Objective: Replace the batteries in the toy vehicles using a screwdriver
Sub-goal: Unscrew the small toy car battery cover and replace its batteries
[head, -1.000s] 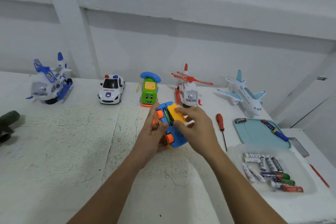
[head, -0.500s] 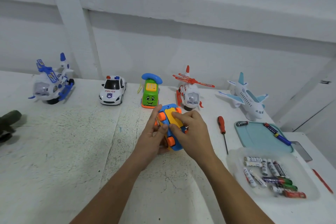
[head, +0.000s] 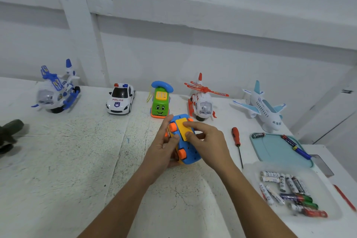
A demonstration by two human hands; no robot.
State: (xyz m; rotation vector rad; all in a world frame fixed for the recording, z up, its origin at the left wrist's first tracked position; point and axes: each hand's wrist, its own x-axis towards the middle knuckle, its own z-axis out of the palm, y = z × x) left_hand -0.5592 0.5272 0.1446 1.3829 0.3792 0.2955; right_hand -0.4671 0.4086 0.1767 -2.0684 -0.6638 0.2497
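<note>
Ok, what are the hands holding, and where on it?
The upturned blue toy car: left hand grips its wheeled side, right hand pinches the yellow battery cover on its underside.

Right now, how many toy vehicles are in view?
6: blue helicopter, police car, green phone car, red helicopter, airplane along the wall; blue toy held at centre. Dark object at left edge: unclear.

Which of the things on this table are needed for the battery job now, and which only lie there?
Needed: blue toy car, held by left hand and right hand; yellow battery cover; red screwdriver; batteries in the clear tray.
Idle for now: police car; green phone toy; blue helicopter; red helicopter; airplane; teal tray; dark green object.
</note>
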